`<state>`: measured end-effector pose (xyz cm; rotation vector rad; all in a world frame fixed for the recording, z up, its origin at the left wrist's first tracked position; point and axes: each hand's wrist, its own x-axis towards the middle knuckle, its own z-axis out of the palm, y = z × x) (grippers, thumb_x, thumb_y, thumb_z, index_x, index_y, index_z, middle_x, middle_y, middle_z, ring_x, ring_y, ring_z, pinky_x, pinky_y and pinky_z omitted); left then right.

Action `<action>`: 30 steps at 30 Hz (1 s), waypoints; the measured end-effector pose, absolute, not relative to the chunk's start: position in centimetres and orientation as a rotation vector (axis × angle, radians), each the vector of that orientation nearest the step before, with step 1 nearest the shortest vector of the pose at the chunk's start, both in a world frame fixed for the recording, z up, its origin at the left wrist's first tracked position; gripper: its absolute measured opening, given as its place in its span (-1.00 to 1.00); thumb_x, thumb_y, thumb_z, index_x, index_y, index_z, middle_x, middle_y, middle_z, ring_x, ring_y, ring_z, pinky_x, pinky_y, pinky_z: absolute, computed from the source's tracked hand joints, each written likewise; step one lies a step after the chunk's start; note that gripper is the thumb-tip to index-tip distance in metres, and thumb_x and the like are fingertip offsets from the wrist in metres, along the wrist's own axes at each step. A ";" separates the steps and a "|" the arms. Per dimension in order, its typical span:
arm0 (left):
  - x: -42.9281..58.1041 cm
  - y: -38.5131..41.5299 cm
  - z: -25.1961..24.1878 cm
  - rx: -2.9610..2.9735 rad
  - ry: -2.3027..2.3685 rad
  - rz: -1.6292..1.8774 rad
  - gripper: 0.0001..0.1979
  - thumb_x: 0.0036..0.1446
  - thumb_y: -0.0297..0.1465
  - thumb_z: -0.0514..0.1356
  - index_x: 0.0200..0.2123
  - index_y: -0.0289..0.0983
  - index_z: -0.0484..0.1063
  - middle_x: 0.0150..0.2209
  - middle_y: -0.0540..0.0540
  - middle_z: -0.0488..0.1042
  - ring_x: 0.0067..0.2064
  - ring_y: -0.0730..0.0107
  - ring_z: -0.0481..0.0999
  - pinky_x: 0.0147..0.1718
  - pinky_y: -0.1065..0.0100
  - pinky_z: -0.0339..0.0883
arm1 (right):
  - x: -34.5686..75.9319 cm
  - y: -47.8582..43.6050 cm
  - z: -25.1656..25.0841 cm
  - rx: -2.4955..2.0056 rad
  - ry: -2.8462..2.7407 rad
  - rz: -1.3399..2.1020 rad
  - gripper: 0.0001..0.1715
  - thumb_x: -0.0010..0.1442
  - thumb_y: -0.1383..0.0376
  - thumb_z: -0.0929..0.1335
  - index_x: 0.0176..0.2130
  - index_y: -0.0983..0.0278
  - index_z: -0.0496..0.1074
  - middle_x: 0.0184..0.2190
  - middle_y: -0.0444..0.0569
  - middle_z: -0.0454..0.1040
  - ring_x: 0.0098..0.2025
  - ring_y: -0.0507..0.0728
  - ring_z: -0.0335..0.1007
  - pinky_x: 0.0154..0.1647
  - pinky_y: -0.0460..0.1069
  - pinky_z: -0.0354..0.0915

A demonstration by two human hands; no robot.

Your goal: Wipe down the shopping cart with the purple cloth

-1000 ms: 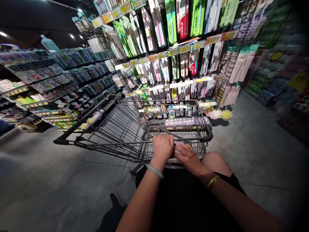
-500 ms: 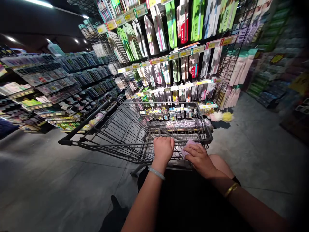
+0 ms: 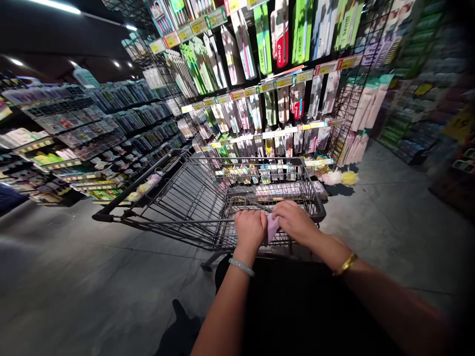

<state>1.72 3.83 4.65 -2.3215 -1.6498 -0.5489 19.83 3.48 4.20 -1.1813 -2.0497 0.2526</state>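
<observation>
A dark wire shopping cart (image 3: 178, 198) stands sideways in front of me. My left hand (image 3: 251, 228) is closed around the cart's near top rail, with a pale bracelet on the wrist. Just to its right, my right hand (image 3: 295, 222) grips a pale purple cloth (image 3: 273, 227) between thumb and fingers. The cloth lies over the rail, close beside my left hand's thumb. Part of it is hidden behind the right hand's fingers. A gold bracelet circles the right wrist.
Beyond the cart rises a display rack (image 3: 267, 89) hung with packaged toothbrushes. Long shelves of goods (image 3: 74, 128) run along the left. Pink and yellow bath puffs (image 3: 339, 178) hang low at the rack's right side. Grey floor (image 3: 111, 277) surrounds the cart.
My right hand has moved left along the rail with the purple cloth, from near the cart's corner to beside my left hand. The left hand keeps its place on the rail.
</observation>
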 end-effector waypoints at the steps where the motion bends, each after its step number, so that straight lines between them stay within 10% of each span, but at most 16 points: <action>1: 1.6 3.7 4.7 -2.322 -1.648 -0.549 -0.63 0.36 -0.30 0.02 -0.46 -0.22 0.48 -0.41 -0.08 0.57 -0.28 0.24 0.47 -0.20 0.15 0.03 | 20.5 4.3 4.9 -1.182 -2.009 0.326 -0.69 0.11 0.45 0.22 -0.30 0.21 0.50 -0.19 -0.02 0.50 -0.08 0.17 0.36 0.01 0.07 0.27; 10: 1.0 3.3 4.6 -2.332 -1.639 -0.577 -0.66 0.34 -0.32 0.04 -0.47 -0.22 0.47 -0.42 -0.09 0.55 -0.27 0.23 0.45 -0.20 0.16 0.05 | 19.6 6.5 8.1 -1.229 -2.229 0.321 -0.77 0.06 0.46 0.26 -0.40 0.23 0.48 -0.30 -0.02 0.49 -0.17 0.15 0.36 -0.09 0.02 0.25; 16: 0.7 3.2 4.4 -2.365 -1.661 -0.557 -0.73 0.31 -0.35 0.08 -0.42 -0.22 0.49 -0.39 -0.10 0.56 -0.26 0.20 0.45 -0.19 0.14 0.05 | 16.8 5.4 5.8 -1.327 -2.235 0.519 -0.52 0.21 0.11 0.36 0.08 0.20 0.42 -0.04 0.04 0.49 -0.08 0.19 0.41 -0.11 0.03 0.28; 30: 0.3 2.7 4.7 -2.372 -1.624 -0.605 -0.65 0.37 -0.34 0.01 -0.45 -0.22 0.45 -0.41 -0.09 0.55 -0.27 0.25 0.45 -0.18 0.15 0.04 | 19.2 2.8 3.5 -1.330 -2.233 -0.025 -0.79 0.34 0.23 0.28 -0.15 0.21 0.50 -0.10 0.08 0.46 -0.11 0.23 0.32 -0.09 0.09 0.29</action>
